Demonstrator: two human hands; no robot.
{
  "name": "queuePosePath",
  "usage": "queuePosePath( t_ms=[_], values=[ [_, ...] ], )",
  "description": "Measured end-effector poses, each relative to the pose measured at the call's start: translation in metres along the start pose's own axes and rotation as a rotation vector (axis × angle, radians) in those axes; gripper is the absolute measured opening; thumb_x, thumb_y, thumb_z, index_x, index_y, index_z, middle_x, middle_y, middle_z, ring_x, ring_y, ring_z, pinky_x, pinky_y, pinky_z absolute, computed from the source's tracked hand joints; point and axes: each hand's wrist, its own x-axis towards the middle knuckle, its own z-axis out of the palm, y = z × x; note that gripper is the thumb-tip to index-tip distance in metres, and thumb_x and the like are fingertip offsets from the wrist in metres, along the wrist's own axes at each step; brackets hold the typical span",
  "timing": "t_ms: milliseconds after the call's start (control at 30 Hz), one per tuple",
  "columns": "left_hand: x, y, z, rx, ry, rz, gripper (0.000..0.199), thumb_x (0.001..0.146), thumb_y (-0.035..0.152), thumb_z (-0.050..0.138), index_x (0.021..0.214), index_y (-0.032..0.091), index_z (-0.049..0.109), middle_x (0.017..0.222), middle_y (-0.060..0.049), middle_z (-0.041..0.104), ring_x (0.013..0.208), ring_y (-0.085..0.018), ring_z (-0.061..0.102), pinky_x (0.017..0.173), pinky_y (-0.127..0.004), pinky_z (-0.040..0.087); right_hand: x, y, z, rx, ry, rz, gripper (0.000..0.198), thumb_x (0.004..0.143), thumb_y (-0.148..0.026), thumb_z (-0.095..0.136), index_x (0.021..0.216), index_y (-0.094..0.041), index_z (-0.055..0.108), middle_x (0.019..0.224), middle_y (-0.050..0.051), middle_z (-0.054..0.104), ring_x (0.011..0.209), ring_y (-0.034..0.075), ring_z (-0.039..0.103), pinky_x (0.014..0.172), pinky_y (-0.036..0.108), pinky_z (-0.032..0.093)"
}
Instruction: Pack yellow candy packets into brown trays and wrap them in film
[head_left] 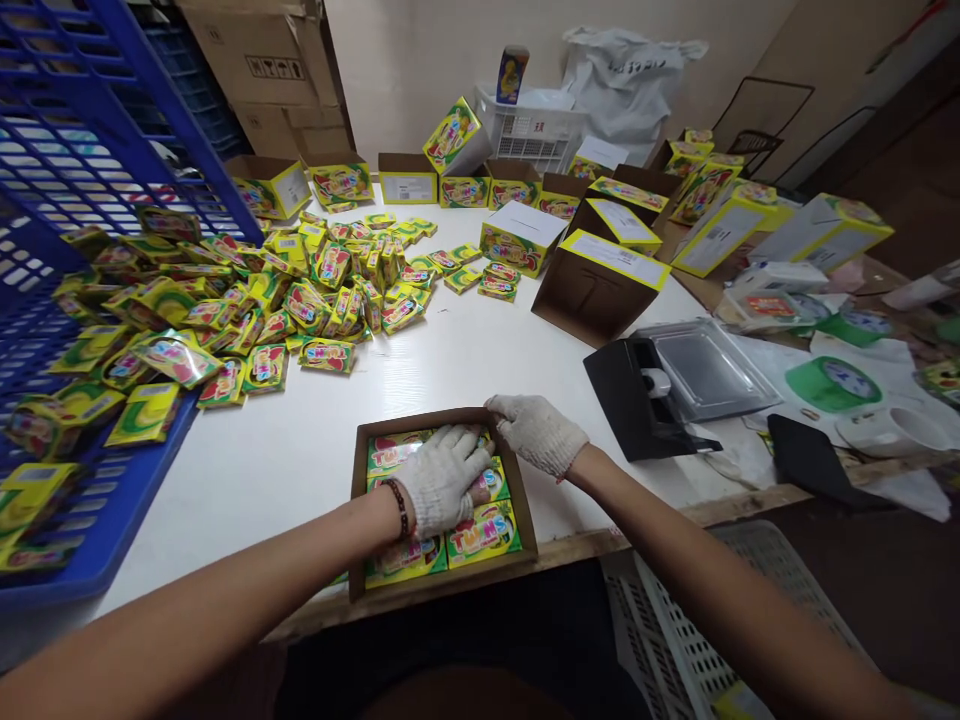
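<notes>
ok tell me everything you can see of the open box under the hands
The open box looks like cardboard, plain brown inside. It sits open side up at the near edge of the table, holding yellow and green packs lettered TWINS. The gloved left hand lies over the packs; the gloved right hand touches the box's far right corner.

Knitted cloth gloves [442,480], matt and rough, meet glossy printed packets [484,532] inside a matt brown cardboard carton [450,583]. The bench [277,475] shows a smooth white top with a soft sheen and a rough wooden edge [585,547], near a smooth blue plastic crate [154,500], a shiny clear plastic tray [705,365] and a wrinkled white sack [622,90].
</notes>
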Motion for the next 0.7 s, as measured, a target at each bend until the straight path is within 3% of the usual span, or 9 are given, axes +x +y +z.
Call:
queuePosePath(
  t_ms=[133, 233, 333, 367, 467, 533, 700],
  values=[
    [-0.013, 0.016, -0.01, 0.034, -0.051, -0.224, 0.048, 0.082, 0.049, 0.059, 0.114, 0.012, 0.062, 0.111, -0.017, 0.059, 0.108, -0.034, 0.052, 0.099, -0.05, 0.039, -0.002, 0.002, 0.003, 0.036, 0.0, 0.024, 0.032, 0.092, -0.017, 0.044, 0.117, -0.018, 0.063, 0.109, 0.008, 0.071, 0.099, 0.018, 0.063, 0.083, 0.024, 0.044],
    [-0.022, 0.017, -0.023, 0.058, -0.087, -0.293, 0.038, 0.083, 0.048, 0.059, 0.101, 0.015, 0.066, 0.102, -0.013, 0.061, 0.102, -0.032, 0.054, 0.101, -0.052, 0.038, -0.009, -0.003, 0.002, -0.012, 0.035, 0.019, 0.029, 0.089, -0.013, 0.046, 0.113, -0.017, 0.064, 0.106, 0.01, 0.069, 0.096, 0.019, 0.061, 0.081, 0.027, 0.044],
    [-0.033, 0.012, -0.029, 0.04, -0.113, -0.31, 0.028, 0.085, 0.041, 0.058, 0.097, 0.017, 0.066, 0.107, -0.011, 0.06, 0.107, -0.031, 0.053, 0.1, -0.048, 0.041, -0.015, -0.017, -0.001, -0.138, 0.155, -0.134, 0.022, 0.089, -0.01, 0.046, 0.1, -0.014, 0.065, 0.103, 0.012, 0.065, 0.094, 0.021, 0.058, 0.081, 0.03, 0.044],
    [-0.036, 0.011, -0.03, 0.029, -0.128, -0.332, 0.026, 0.085, 0.039, 0.057, 0.098, 0.017, 0.066, 0.11, -0.011, 0.059, 0.108, -0.031, 0.053, 0.097, -0.047, 0.044, -0.016, -0.023, -0.001, -0.171, 0.137, -0.226, 0.02, 0.09, -0.011, 0.046, 0.096, -0.014, 0.066, 0.102, 0.012, 0.064, 0.094, 0.021, 0.057, 0.081, 0.031, 0.044],
    [-0.044, 0.01, -0.028, -0.013, -0.197, -0.434, 0.025, 0.087, 0.035, 0.054, 0.102, 0.018, 0.064, 0.117, -0.011, 0.055, 0.106, -0.03, 0.056, 0.081, -0.043, 0.052, -0.01, -0.037, 0.004, -0.264, -0.108, -0.456, 0.016, 0.09, -0.015, 0.051, 0.092, -0.016, 0.067, 0.097, 0.009, 0.064, 0.088, 0.021, 0.059, 0.075, 0.032, 0.046],
    [-0.047, 0.01, -0.026, -0.039, -0.243, -0.482, 0.027, 0.088, 0.034, 0.051, 0.104, 0.017, 0.063, 0.116, -0.012, 0.055, 0.103, -0.03, 0.057, 0.074, -0.042, 0.053, -0.004, -0.041, 0.011, -0.332, -0.187, -0.52, 0.016, 0.09, -0.019, 0.053, 0.096, -0.018, 0.067, 0.1, 0.009, 0.064, 0.088, 0.023, 0.061, 0.072, 0.034, 0.048],
    [-0.051, 0.005, -0.024, -0.1, -0.248, -0.435, 0.029, 0.09, 0.036, 0.049, 0.105, 0.017, 0.064, 0.11, -0.012, 0.058, 0.101, -0.03, 0.058, 0.08, -0.043, 0.053, 0.004, -0.042, 0.018, -0.427, -0.239, -0.559, 0.021, 0.095, -0.026, 0.046, 0.106, -0.022, 0.063, 0.106, 0.009, 0.062, 0.088, 0.025, 0.065, 0.067, 0.036, 0.052]
  ],
)
